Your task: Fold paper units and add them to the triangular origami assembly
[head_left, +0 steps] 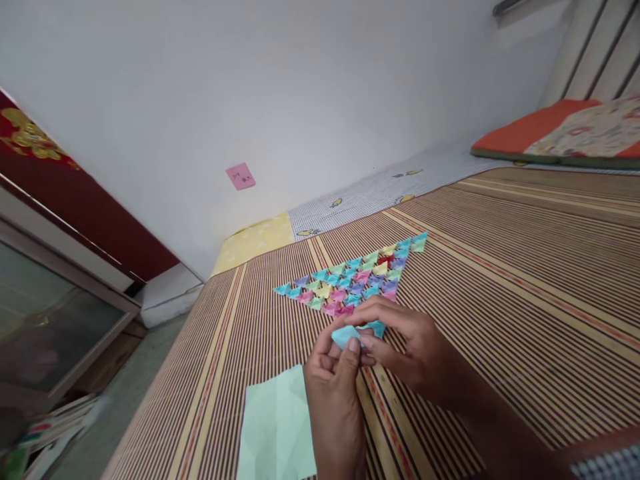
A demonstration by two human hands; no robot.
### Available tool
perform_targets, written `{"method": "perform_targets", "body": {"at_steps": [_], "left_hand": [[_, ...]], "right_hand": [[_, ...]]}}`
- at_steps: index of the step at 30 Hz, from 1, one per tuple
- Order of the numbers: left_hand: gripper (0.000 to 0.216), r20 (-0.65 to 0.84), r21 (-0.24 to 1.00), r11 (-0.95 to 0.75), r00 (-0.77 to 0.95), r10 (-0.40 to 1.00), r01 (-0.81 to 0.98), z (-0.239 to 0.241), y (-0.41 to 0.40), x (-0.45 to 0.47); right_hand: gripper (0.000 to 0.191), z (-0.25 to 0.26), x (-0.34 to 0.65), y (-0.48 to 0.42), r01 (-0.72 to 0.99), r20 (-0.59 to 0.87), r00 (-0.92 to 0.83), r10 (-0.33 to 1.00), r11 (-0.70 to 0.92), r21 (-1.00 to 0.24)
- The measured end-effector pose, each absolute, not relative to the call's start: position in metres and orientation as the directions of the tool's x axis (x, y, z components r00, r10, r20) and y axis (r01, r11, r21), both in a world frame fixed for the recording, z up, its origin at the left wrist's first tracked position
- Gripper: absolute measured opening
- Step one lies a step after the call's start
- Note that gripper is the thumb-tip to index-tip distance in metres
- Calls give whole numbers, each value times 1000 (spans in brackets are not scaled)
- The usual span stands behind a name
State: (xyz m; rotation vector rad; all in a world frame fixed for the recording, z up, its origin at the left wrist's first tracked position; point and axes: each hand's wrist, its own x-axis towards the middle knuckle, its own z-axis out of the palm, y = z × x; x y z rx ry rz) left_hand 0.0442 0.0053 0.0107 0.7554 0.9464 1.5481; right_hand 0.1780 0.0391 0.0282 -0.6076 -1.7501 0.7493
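Observation:
Between my two hands is a small piece of folded light-blue paper (345,335). My left hand (334,380) is closed on it, the thumb pressing its near side. From the right, my right hand (407,340) curls over with its fingertips on the paper's right end. Just beyond my hands lies a triangular arrangement of many small folded paper pieces (363,277) in blue, green, pink, yellow, purple and red. My hands hide part of its near corner. Beside my left wrist rests a creased pale-green paper sheet (277,423).
A striped woven mat (500,300) covers the bed, its left edge dropping toward the floor (130,373). Against the wall, a pink note (241,176) is stuck. An orange patterned cushion (530,130) lies at the far right. A glass-paned door (55,307) stands at left.

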Motion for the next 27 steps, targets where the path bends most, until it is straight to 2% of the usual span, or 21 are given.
{"method": "perform_targets", "body": {"at_steps": [3, 8, 11, 15, 17, 20, 24, 27], "left_hand": [[42, -6, 914, -41, -113, 994, -405, 12, 4, 42], [52, 11, 962, -35, -87, 996, -272, 16, 2, 40], [52, 59, 992, -71, -111, 992, -104, 17, 0, 39], [48, 172, 973, -151, -116, 978, 173, 18, -1, 41], [48, 158, 971, -137, -102, 982, 194, 18, -1, 42], [49, 119, 986, -105, -100, 988, 128, 20, -2, 43], [22, 225, 953, -208, -55, 973, 221, 24, -4, 40], [17, 217, 953, -204, -36, 975, 222, 22, -4, 36]], "right_hand": [[29, 28, 180, 41, 18, 576, -299, 761, 608, -794], [13, 27, 177, 41, -34, 474, -264, 840, 483, -875], [13, 25, 175, 41, -28, 436, -258, 862, 444, -895], [14, 25, 171, 40, 16, 482, -317, 817, 513, -858], [16, 24, 170, 41, 32, 476, -291, 830, 505, -862], [16, 19, 171, 46, -29, 379, -182, 907, 381, -924], [19, 12, 175, 54, -168, 274, -149, 950, 248, -954], [21, 12, 173, 55, -173, 260, -152, 954, 233, -957]]}}
